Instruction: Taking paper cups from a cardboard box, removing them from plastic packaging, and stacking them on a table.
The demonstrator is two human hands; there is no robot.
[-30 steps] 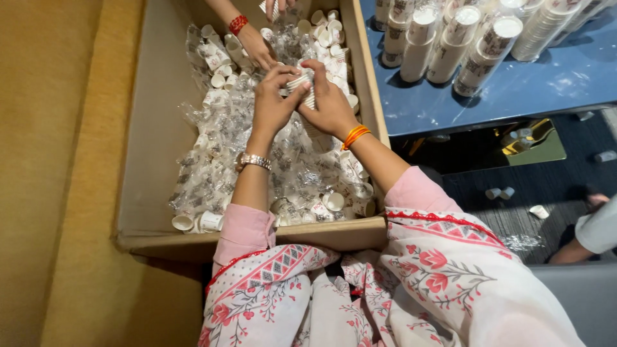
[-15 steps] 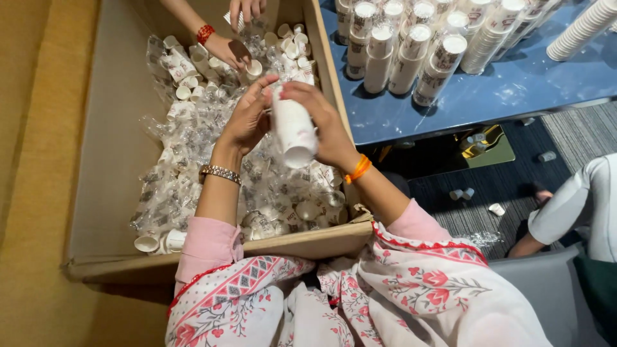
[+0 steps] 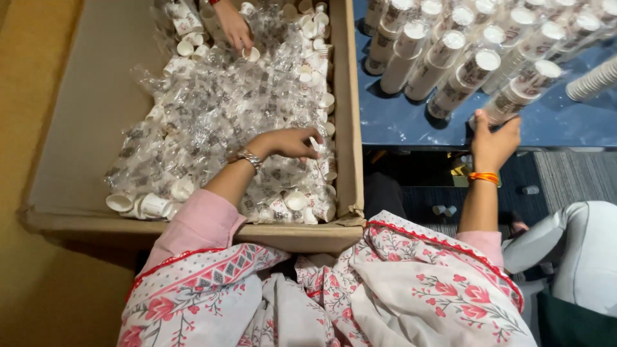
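Carpeted floor, grey and dark blue, shows at 4 o'clock below a blue tabletop (image 3: pixel 411 122) that fills the 1 to 3 o'clock sector.

Item 1: large brown cardboard box (image 3: pixel 344 128), open-topped, occupying 9 to 12 o'clock; one inner wall bare at the 10 o'clock side. Contents: plastic-wrapped sleeves of small white paper cups (image 3: pixel 212 115), crumpled clear film throughout, loose cups along the rim at 7 o'clock and up the wall nearest the table.

Item 2: tall wrapped stacks of white paper cups (image 3: pixel 450 64), lying in rows on the tabletop at 1 o'clock; a further bare stack at the 3 o'clock edge.

Item 3: left hand (image 3: pixel 286 142), metal bracelet at the wrist, pink sleeve. Position: inside the box near centre frame. Fingers loosely curled, tips pinching a small piece of white paper or film; exact hold is too small to confirm.

Item 4: right hand (image 3: pixel 495 141), orange thread bracelet. Position: at the table's near edge, 2 o'clock. Fingers partly open, tips touching the base of one wrapped cup stack (image 3: pixel 514 96); not closed around it.

Item 5: another person's hand (image 3: pixel 234 29), 12 o'clock, reaching among loose cups in the box.

Change from half a second ago: both hands then met over the box around one upright cup stack; they are now well apart, and the right hand has crossed to the table, with no stack between them.
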